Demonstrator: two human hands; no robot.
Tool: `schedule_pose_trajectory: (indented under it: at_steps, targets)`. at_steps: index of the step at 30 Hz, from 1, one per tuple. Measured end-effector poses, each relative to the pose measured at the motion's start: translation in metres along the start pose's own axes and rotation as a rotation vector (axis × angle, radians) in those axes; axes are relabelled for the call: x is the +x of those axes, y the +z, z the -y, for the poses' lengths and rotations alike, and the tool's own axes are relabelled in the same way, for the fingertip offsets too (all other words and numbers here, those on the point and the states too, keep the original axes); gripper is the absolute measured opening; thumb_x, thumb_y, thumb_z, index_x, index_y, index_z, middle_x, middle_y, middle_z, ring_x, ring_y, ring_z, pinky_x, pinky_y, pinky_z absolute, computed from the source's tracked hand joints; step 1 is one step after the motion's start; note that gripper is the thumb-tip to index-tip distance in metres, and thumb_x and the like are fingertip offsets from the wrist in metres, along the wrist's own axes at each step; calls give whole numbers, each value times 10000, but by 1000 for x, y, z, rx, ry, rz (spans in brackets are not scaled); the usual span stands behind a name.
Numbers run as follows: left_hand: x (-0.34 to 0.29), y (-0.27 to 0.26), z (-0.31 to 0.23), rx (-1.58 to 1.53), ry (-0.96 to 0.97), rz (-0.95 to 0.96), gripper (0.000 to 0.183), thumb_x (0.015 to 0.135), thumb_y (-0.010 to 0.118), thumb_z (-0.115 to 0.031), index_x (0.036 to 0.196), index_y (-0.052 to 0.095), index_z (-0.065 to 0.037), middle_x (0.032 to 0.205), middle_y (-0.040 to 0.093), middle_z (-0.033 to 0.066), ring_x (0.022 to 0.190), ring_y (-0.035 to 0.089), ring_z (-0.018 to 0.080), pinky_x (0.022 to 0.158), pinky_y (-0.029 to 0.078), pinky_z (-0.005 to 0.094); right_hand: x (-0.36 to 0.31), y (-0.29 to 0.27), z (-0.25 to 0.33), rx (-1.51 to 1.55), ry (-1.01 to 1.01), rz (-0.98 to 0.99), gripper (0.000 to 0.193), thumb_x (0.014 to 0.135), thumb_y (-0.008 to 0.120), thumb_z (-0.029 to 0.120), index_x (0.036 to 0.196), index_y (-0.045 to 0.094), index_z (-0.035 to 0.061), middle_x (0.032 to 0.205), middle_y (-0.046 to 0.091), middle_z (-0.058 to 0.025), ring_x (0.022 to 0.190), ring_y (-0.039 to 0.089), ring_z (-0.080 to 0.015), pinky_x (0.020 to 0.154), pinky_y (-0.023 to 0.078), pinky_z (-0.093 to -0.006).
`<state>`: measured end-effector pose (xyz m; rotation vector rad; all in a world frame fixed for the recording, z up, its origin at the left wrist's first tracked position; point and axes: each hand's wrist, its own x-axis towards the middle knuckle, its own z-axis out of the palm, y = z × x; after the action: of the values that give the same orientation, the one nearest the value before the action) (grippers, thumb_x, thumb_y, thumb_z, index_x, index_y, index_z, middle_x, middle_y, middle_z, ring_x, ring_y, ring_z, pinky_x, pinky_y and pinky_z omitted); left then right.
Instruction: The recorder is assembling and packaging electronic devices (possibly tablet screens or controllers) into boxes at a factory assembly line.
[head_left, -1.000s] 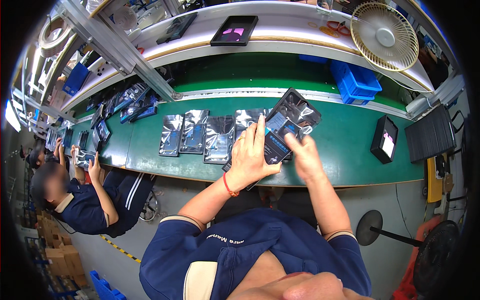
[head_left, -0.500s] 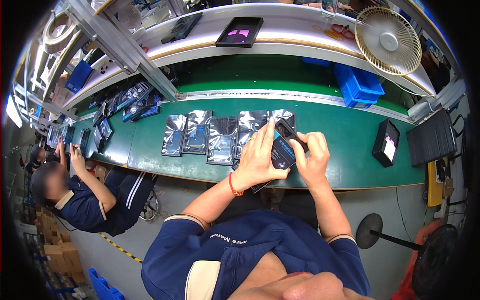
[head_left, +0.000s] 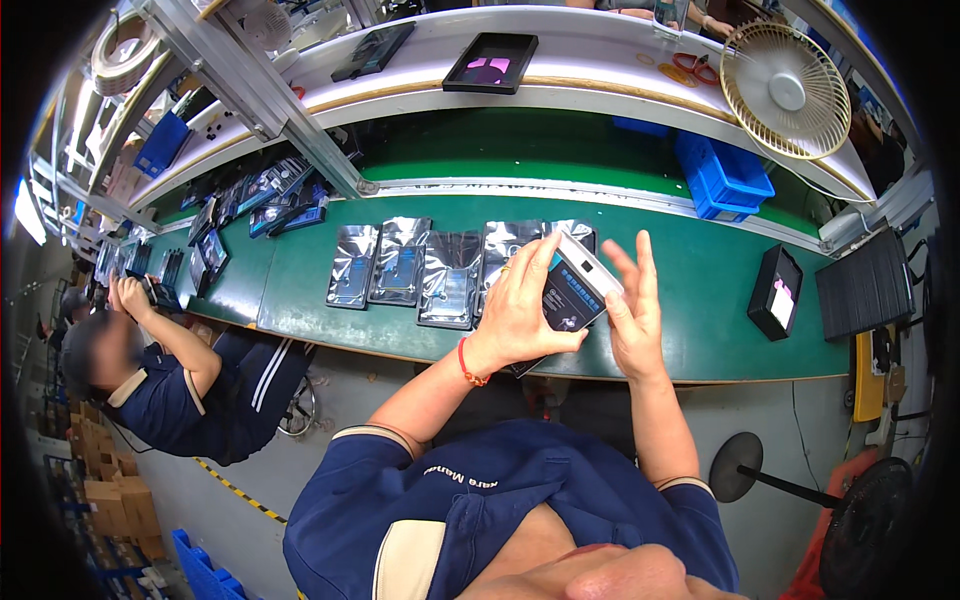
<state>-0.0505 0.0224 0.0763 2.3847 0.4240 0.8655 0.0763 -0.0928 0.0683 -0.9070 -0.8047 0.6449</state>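
My left hand is wrapped round a flat black box with blue print, held tilted above the near part of the green bench. A pale end face with a small dark slot shows along the box's upper right side. At that end is my right hand, its fingers stretched up and apart and its thumb at the box's corner. Behind my left hand several shiny flat packages lie in a row, black and silver with blue showing; the rightmost ones are partly hidden by my hand and the box.
On the bench a black open box with a pink-and-white piece stands right, beside a dark stack. Blue bins stand behind. A black tray and a fan are on the shelf. A co-worker sits left.
My right hand has gone from a pinch at the box's edge to spread fingers. The box's pale end face has come into sight. The co-worker's hands have shifted.
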Motion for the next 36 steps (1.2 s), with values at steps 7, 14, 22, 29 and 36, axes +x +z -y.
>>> schedule_pose_trajectory:
  at_steps: [7, 14, 22, 29, 36]
  targets:
    - [-4, 1, 5, 55, 121, -35, 1150, 479, 834, -287, 1414, 248, 36, 1247, 477, 253, 1108, 515, 405, 924, 447, 444, -10, -17, -5, -331, 3, 251, 469, 894, 597, 71, 1328, 461, -49, 1280, 534, -182, 1127, 551, -196, 935, 460, -325]
    - [-7, 6, -4, 166, 226, 13, 1136, 456, 811, -276, 1408, 279, 41, 1276, 479, 210, 1042, 535, 349, 868, 431, 428, -6, -9, -8, -167, 203, -58, 202, 860, 647, 0, 1052, 606, -51, 912, 656, -67, 819, 598, -68, 741, 490, -200]
    - [-10, 4, -8, 252, 49, 48, 1076, 464, 817, -498, 1319, 430, 28, 1064, 566, 151, 952, 571, 305, 840, 431, 409, 0, -24, -4, 18, 226, -109, 72, 886, 628, 31, 838, 577, 12, 804, 643, -34, 715, 574, -35, 643, 469, -184]
    - [-14, 9, -7, 249, 85, -37, 1074, 461, 814, -538, 1296, 460, 38, 1013, 574, 143, 868, 583, 286, 800, 446, 398, -6, -22, -6, -269, 74, -132, 77, 904, 597, 28, 841, 562, 1, 819, 639, -41, 731, 570, -34, 639, 452, -174]
    - [-8, 11, -7, 260, 40, -109, 1059, 484, 796, -522, 1305, 446, 48, 1006, 576, 138, 857, 593, 275, 772, 455, 403, -22, -14, -8, -273, 29, 25, 416, 924, 564, 93, 1298, 478, -66, 1238, 555, -143, 1114, 530, -178, 971, 409, -312]
